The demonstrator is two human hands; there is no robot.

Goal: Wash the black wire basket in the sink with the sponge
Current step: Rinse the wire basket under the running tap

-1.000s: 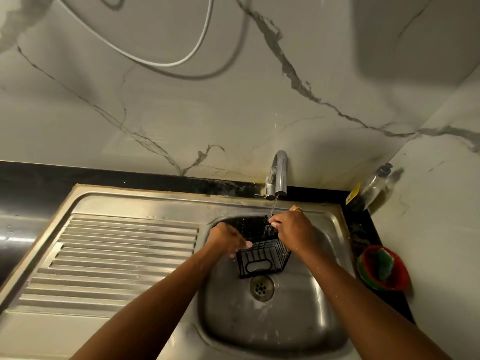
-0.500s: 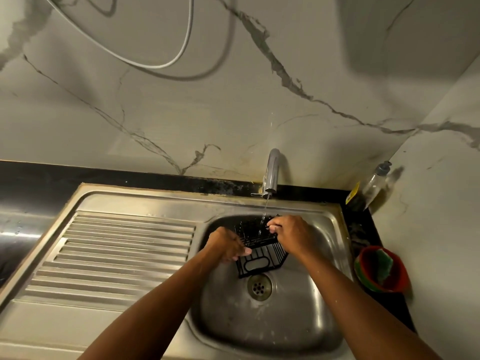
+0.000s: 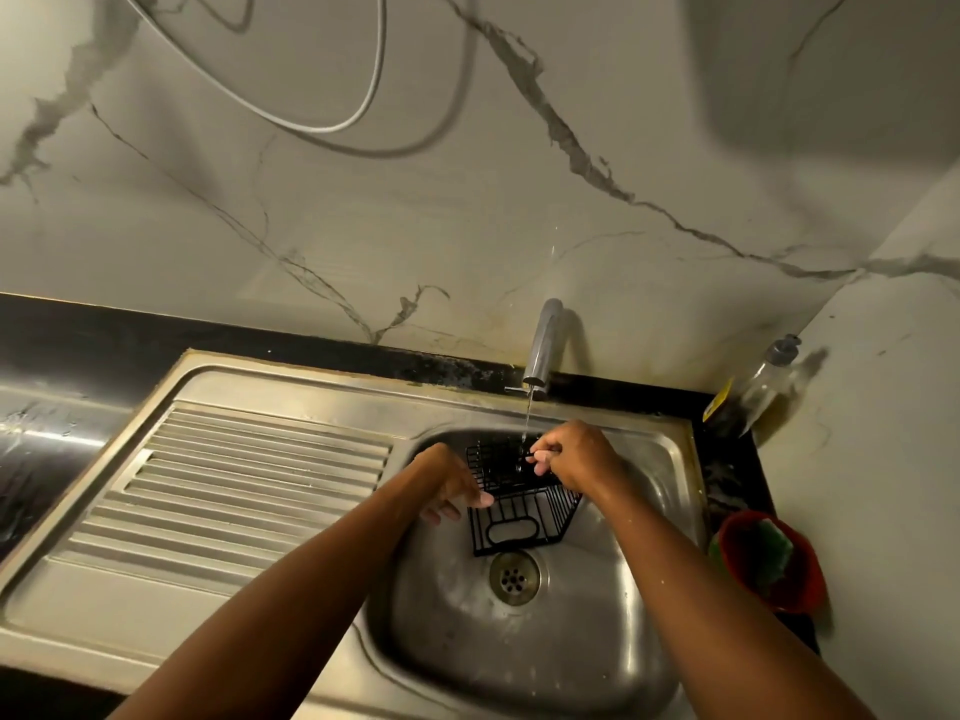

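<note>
Both hands on basket, under running tap.

Right hand (image 3: 576, 457) pinches the far rim wire of the black rectangular wire basket (image 3: 522, 514) between thumb and curled fingers. Left hand (image 3: 451, 483) holds the basket's left rim, fingers curled, thumb tip on the wire. Basket is tilted, open side toward the back wall, in the far half of the stainless steel sink (image 3: 519, 662), just behind the round drain (image 3: 514, 576). A thin water stream (image 3: 527, 418) from the chrome tap (image 3: 543, 345) at the sink's back edge lands on the basket by the right fingertips. Ribbed draining board (image 3: 249, 475) lies to the left. Green sponge (image 3: 774, 550) sits in a red round bowl (image 3: 800, 584) on the counter beyond the sink's right edge, well apart from both hands; a clear pump bottle (image 3: 769, 376) stands in the back right corner.
</note>
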